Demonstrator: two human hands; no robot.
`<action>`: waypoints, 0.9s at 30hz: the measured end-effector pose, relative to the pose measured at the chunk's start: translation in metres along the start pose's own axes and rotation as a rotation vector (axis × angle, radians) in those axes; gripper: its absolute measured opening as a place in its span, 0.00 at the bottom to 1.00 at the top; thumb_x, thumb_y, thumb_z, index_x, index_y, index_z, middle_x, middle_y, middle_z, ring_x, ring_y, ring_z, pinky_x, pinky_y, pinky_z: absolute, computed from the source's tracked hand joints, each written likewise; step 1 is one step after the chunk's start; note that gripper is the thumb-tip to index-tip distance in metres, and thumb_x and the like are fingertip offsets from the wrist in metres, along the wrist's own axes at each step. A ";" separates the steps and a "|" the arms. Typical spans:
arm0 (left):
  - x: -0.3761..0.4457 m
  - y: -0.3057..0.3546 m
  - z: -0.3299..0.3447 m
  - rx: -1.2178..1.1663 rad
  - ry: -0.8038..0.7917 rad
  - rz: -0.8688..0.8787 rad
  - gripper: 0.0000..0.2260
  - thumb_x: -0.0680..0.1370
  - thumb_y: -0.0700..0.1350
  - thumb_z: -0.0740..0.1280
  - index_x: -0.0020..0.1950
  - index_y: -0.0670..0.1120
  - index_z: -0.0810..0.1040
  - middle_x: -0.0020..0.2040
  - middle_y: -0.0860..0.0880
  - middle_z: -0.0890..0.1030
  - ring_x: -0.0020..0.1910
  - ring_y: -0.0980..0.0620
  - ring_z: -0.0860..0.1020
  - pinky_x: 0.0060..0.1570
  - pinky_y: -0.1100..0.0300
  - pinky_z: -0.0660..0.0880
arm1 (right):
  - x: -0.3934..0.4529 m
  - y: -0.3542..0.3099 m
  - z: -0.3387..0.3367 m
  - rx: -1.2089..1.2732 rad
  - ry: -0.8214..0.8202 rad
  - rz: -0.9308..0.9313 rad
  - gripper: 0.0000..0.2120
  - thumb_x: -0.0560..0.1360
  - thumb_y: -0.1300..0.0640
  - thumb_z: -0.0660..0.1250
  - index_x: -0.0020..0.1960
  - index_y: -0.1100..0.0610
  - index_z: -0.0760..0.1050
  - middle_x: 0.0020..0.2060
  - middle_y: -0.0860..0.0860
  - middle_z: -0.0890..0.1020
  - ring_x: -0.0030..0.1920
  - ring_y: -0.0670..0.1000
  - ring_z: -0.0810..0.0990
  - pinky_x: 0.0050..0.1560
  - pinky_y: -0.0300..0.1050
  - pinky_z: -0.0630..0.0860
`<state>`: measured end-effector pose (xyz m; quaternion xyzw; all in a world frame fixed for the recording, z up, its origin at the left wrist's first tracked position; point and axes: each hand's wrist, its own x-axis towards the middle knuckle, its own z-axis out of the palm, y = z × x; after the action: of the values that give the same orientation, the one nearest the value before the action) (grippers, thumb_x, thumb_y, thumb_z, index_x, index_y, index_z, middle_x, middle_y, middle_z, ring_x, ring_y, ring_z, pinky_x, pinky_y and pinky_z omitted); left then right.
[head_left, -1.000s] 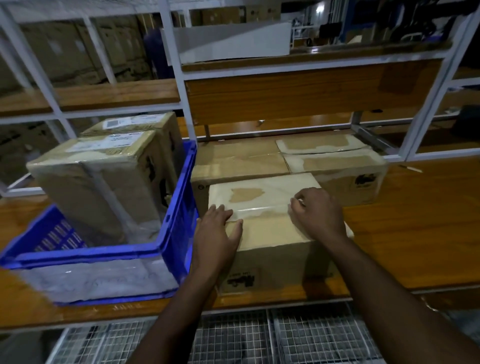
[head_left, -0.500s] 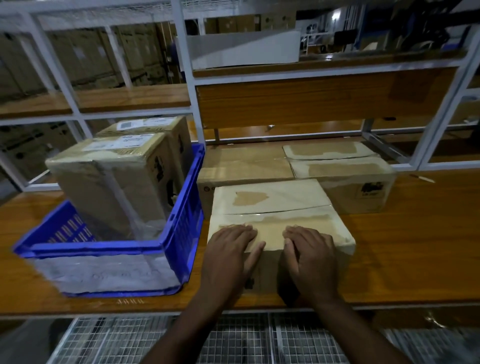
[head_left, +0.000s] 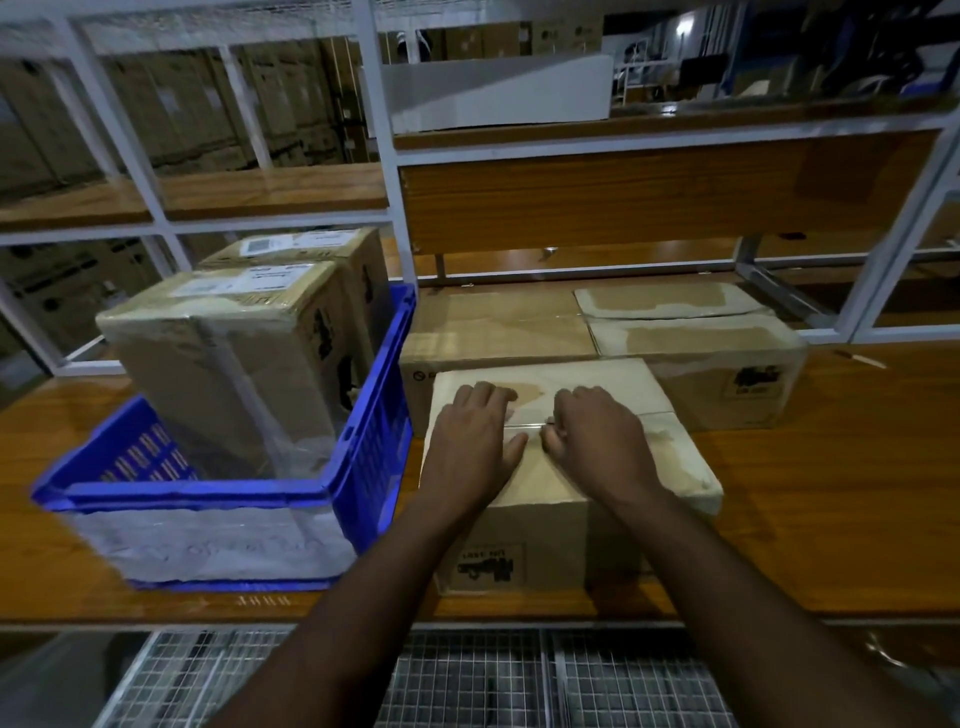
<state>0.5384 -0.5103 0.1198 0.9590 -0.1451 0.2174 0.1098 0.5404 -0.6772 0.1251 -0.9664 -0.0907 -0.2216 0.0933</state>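
Taped brown cardboard box: at front edge of wooden shelf, just beside blue plastic crate. Left hand: flat on box top, fingers straight. Right hand: fingers curled at tape seam; grip undeterminable.

Both forearms reached forward, close together. The left hand lay flat, palm down, fingers straight; the right hand sat just beside it, fingers curled under.
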 end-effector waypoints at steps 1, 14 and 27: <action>0.002 -0.003 0.003 0.009 -0.040 0.002 0.24 0.80 0.56 0.64 0.73 0.47 0.72 0.69 0.48 0.76 0.68 0.49 0.72 0.63 0.53 0.70 | 0.001 0.001 0.001 0.013 -0.007 -0.032 0.14 0.77 0.46 0.66 0.59 0.52 0.77 0.54 0.50 0.79 0.54 0.51 0.75 0.53 0.48 0.74; 0.007 -0.010 0.008 0.054 -0.359 -0.162 0.36 0.82 0.66 0.45 0.83 0.45 0.51 0.83 0.48 0.51 0.82 0.53 0.46 0.79 0.42 0.41 | 0.010 0.013 0.011 0.075 -0.237 0.032 0.31 0.81 0.39 0.56 0.78 0.56 0.63 0.77 0.52 0.66 0.77 0.51 0.62 0.78 0.51 0.55; 0.008 -0.024 0.008 -0.117 -0.313 -0.395 0.40 0.81 0.68 0.52 0.83 0.45 0.44 0.84 0.49 0.43 0.82 0.52 0.42 0.77 0.44 0.56 | 0.013 0.048 0.015 -0.010 -0.103 0.382 0.26 0.80 0.40 0.58 0.70 0.55 0.71 0.74 0.57 0.68 0.75 0.59 0.63 0.74 0.66 0.57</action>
<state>0.5560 -0.4920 0.1133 0.9827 0.0173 0.0320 0.1815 0.5687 -0.7181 0.1112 -0.9766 0.0909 -0.1504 0.1243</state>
